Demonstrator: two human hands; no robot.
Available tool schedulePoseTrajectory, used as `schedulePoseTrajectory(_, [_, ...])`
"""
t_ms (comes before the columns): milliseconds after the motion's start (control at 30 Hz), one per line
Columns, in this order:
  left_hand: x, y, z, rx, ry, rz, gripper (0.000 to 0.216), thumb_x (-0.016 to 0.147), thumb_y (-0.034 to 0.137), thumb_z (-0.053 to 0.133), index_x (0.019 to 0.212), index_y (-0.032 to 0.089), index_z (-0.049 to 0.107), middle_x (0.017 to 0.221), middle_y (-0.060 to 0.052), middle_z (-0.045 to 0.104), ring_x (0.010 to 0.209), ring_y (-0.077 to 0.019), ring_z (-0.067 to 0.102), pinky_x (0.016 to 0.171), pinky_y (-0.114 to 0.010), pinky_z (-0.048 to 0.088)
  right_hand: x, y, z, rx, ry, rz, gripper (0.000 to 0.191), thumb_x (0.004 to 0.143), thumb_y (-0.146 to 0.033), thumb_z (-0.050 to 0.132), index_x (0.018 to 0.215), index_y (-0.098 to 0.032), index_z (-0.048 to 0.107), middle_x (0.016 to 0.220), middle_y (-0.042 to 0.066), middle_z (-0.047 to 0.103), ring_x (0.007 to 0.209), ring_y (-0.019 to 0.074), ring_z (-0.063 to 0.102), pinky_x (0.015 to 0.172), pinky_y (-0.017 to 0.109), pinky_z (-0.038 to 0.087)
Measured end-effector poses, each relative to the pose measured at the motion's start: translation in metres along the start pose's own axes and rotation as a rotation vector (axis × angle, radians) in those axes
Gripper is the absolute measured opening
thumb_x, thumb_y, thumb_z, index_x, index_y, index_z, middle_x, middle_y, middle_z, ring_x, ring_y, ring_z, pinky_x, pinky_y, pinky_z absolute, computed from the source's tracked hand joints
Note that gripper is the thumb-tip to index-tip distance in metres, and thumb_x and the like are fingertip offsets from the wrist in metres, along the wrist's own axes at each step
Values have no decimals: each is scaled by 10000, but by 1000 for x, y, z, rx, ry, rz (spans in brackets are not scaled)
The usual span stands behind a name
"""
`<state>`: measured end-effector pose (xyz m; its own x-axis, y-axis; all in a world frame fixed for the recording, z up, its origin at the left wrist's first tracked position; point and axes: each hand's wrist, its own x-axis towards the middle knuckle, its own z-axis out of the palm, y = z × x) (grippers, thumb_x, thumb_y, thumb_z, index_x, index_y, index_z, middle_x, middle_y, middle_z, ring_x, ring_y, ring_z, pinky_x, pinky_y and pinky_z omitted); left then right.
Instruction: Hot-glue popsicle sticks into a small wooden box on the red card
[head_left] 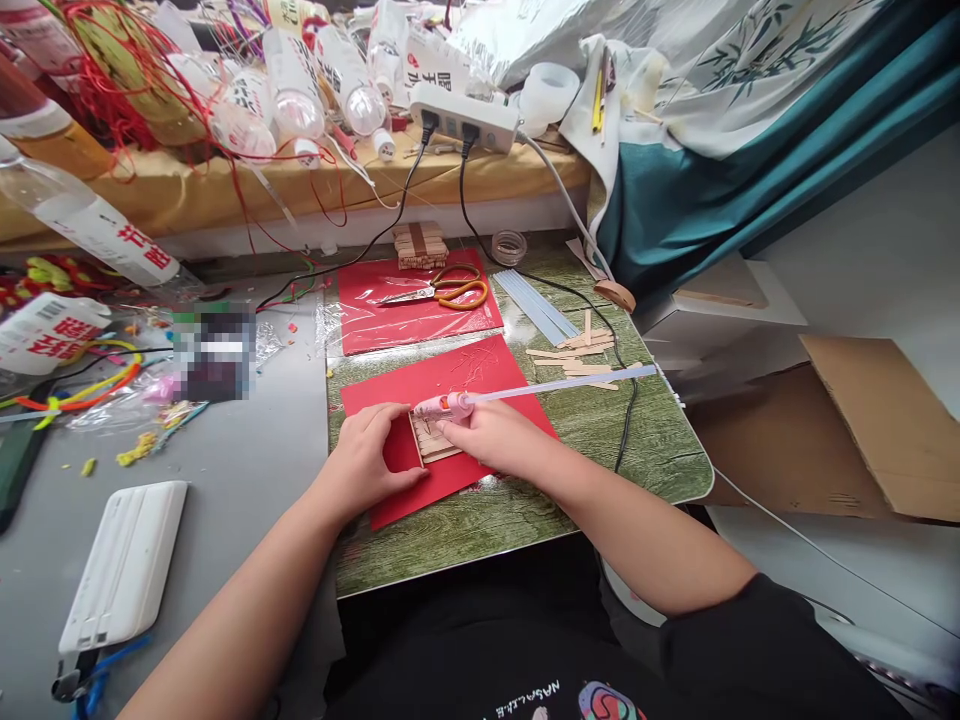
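A teal curtain [675, 190], plastic bottles [112, 240], scissors [435, 292] and craft sticks [411, 250] suggest a home craft corner.

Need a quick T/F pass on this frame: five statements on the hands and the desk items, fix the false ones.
1. The right hand holds a pink glue gun. True.
2. The left hand holds the scissors. False: the left hand is at the left edge of the stick panel; the scissors lie on the wrapped red packet.
3. A long translucent glue stick juts from the back of the gun. True.
4. The banded stick bundle is nearer the person than the scissors. False: the bundle lies beyond them.
5. Two black plugs sit in the white power strip. True.
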<state>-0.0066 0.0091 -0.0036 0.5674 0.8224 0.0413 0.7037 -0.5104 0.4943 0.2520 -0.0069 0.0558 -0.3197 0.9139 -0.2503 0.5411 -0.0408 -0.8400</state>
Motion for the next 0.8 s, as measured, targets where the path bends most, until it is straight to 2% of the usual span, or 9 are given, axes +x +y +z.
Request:
schedulePoseTrajectory(500, [1,0,0,-10,11,8,809,802,502,845,1478,297,451,1470,-100,604,1390,-357,541,1169,-545,421,-2,-5,-2,-77,-14,22,409,1061,-376,531,1441,-381,683,1433,-18,706,1336,239,636,1135,358,483])
schedulePoseTrajectory(800, [1,0,0,-8,-3,-3,808,815,523,839,1478,298,438,1478,-105,598,1395,-353,536,1165,-547,418,-1,-2,0,-66,-19,56,377,1061,-389,544,1401,-383,706,1387,-21,735,1287,241,669,1108,357,510])
